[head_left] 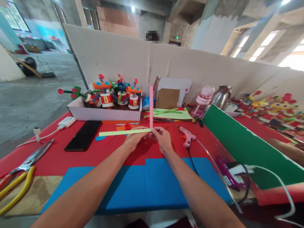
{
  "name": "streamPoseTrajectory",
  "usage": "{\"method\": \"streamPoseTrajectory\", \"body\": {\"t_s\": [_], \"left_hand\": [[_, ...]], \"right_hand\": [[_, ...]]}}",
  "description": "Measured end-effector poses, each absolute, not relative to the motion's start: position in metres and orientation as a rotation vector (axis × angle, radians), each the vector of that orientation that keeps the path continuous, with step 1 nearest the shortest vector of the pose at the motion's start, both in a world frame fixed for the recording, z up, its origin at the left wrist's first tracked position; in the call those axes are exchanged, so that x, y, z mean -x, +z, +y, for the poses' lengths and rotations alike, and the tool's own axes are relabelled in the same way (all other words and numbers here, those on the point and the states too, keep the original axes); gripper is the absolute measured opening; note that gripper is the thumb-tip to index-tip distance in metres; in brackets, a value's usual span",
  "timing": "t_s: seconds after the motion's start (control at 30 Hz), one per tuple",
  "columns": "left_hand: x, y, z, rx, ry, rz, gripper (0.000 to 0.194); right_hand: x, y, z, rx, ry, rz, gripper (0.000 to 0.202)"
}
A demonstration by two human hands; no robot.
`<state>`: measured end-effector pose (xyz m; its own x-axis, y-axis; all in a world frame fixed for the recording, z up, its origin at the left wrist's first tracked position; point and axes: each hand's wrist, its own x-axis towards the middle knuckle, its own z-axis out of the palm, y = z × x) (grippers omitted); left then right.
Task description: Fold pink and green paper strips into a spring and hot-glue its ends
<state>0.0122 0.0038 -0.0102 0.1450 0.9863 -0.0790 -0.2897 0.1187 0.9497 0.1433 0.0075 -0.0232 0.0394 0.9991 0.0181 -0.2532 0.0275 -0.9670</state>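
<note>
A pink paper strip (pixel 151 106) stands upright, and a light green paper strip (pixel 121 132) reaches out to the left; their ends meet at a right angle between my hands. My left hand (pixel 137 136) is closed on the green strip near its right end, its fingers partly hidden beneath it. With thumb and finger pinched, my right hand (pixel 161 136) holds the corner where the two strips overlap. Both hands are above the red table cover (pixel 114 155), beyond the blue sheet (pixel 133 186).
A pink glue gun (pixel 188 136) lies right of my hands. On the left are a black phone (pixel 83 135), scissors (pixel 30 161) and a white box (pixel 102 113) of paper-cup figures. A green board (pixel 249 148) and purple power strip (pixel 231 174) stand right.
</note>
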Motion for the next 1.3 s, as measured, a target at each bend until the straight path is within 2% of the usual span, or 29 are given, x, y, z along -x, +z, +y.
{"method": "streamPoseTrajectory", "body": {"t_s": [0.13,0.4,0.97,1.3], "left_hand": [[-0.013,-0.011,0.004,-1.019,1.195,0.924,0.028],[-0.011,-0.012,0.007,-0.995,1.265,1.011,0.020],[-0.011,-0.010,0.005,-1.151,1.203,1.162,0.021],[-0.012,-0.009,0.004,-1.187,1.162,1.146,0.019]], "right_hand": [[-0.143,-0.023,0.008,1.001,1.220,-1.026,0.025],[-0.140,-0.017,0.002,0.940,1.301,-1.089,0.020],[-0.147,-0.025,0.008,0.996,1.475,-1.028,0.032],[-0.148,-0.027,0.011,1.065,1.244,-1.166,0.021]]}}
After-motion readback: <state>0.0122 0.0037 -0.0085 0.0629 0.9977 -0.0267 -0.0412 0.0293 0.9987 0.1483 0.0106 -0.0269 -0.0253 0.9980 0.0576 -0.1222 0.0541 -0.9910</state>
